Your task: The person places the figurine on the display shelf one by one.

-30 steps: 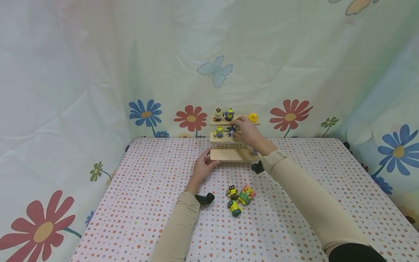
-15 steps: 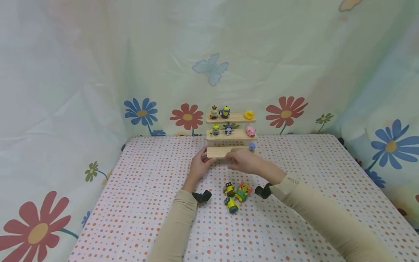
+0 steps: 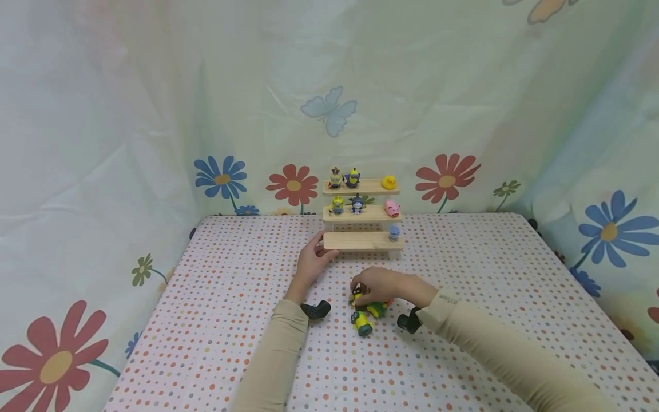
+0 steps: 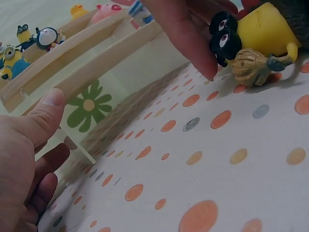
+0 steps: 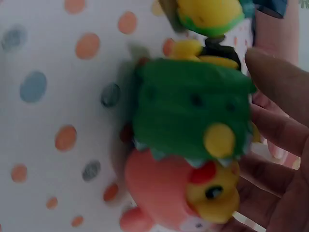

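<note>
In the head view, the left hand grips the left end of the lowest board on a three-tier wooden stand, near the table's far edge. The right hand bends over the goggled yellow figure, mid-table; whether its fingers clasp it, I cannot tell. The green-and-pink figure lies partly under that hand, the yellow-and-green figure toward the table's near edge. Plain wood runs from the left hand to the blue figure at the board's right end; dotted cloth stretches to both side edges.

In the left wrist view, the goggled figure shows black rims and a tan bundle, a right fingertip just beside.

In the right wrist view, the green-and-pink figure lies blurred, yellow-faced.
</note>
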### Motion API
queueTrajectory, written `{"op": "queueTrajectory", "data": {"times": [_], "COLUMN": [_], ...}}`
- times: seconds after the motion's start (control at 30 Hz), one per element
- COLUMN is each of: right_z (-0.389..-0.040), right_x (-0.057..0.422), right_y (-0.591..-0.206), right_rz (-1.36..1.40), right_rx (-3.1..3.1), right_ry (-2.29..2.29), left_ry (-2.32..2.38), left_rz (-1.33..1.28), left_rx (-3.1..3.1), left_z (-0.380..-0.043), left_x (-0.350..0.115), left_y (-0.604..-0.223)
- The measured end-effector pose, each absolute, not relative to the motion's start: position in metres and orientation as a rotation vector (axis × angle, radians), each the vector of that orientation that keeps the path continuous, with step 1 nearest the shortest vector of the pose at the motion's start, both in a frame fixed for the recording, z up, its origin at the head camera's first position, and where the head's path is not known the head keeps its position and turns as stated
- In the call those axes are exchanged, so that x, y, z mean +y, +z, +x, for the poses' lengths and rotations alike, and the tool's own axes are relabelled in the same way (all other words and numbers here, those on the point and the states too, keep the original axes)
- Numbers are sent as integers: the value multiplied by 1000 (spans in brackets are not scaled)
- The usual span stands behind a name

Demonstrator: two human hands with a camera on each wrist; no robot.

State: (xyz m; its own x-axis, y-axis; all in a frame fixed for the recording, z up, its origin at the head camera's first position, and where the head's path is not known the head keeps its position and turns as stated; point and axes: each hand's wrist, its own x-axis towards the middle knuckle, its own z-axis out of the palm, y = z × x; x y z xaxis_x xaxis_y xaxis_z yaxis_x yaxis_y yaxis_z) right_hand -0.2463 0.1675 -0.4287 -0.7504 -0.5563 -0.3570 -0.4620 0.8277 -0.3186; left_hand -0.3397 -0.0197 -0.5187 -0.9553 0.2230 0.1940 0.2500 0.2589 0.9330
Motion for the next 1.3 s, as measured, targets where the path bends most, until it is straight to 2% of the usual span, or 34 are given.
{"op": "queueTrajectory", "data": {"times": [0.83, 1.07, 1.3], "right_z": [-246, -263, -296], "right_x": [171, 183, 209], "right_y": [-435, -409, -378], "right_rz": [-724, -669, -418], "right_rx": [2670, 2920, 3282], "right_ry": [-578, -639, -653], "left_ry": [-1851, -1833, -1834], "left_rz": [-474, -454, -422], "left_rx": [-2461, -2476, -2500], "left_z": [-339, -339, -337], "left_x": [-20, -20, -19], "left_y": [-517, -517, -515]}}
